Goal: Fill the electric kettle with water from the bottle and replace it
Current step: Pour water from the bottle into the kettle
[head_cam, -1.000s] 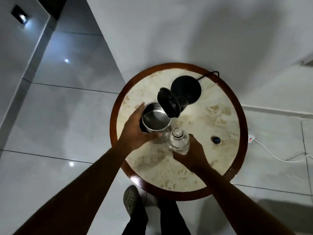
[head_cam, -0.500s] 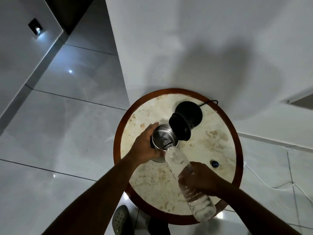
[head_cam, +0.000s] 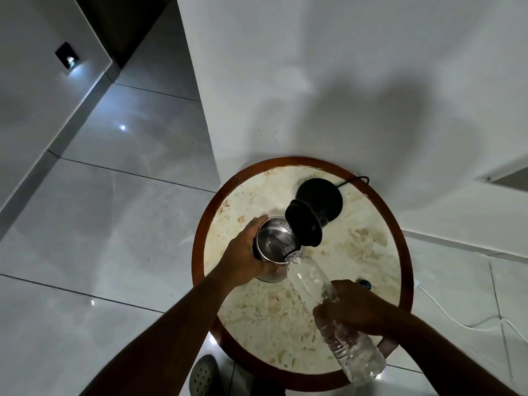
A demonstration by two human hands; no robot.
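The round worktop (head_cam: 371, 252), marble-patterned with a dark wooden rim, stands against a white wall. At its 12 o'clock sits the black kettle base (head_cam: 325, 195), its cord (head_cam: 353, 180) running off toward 1 o'clock. A small dark bottle cap (head_cam: 365, 282) lies at about 3 o'clock of the worktop, just beyond the right hand's knuckles. A white cable (head_cam: 445, 312) trails over the tiled floor (head_cam: 100, 224) to the right, and a perforated grey shoe (head_cam: 204, 377) shows at the bottom edge.

The steel kettle (head_cam: 275, 245) stands upright on the worktop at about 9 o'clock, off its base, its black lid (head_cam: 304, 225) hinged open and raised on the side toward 2 o'clock. The left hand (head_cam: 245, 258) is wrapped around the kettle's near-left side.

The clear plastic bottle (head_cam: 328, 304) is tilted, its long axis running from 5 o'clock up to 11 o'clock, with the mouth at the kettle's rim at 4 o'clock and the bottom hanging beyond the worktop's near edge. The right hand (head_cam: 354, 307) is closed around its middle.
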